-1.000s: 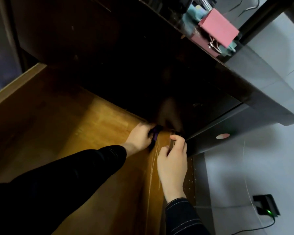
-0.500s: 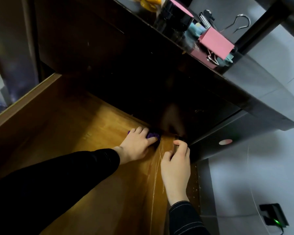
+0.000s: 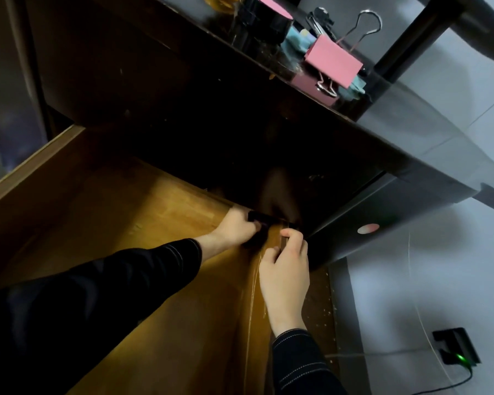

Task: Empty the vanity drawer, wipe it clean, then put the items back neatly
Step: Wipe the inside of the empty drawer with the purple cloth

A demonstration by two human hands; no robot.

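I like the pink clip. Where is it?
The big pink binder clip sits upper right in the head view, on the dark vanity top, beside a black jar with a pink lid.

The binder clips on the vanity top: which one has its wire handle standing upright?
The large pink binder clip at the vanity top's front edge. Its wire loop rises clear above it; the black binder clip behind shows no raised loop.

The drawer (image 3: 160, 223) is amber wood, the binder clip (image 3: 335, 62) pink, the sleeves (image 3: 97, 295) black with pale stitching.
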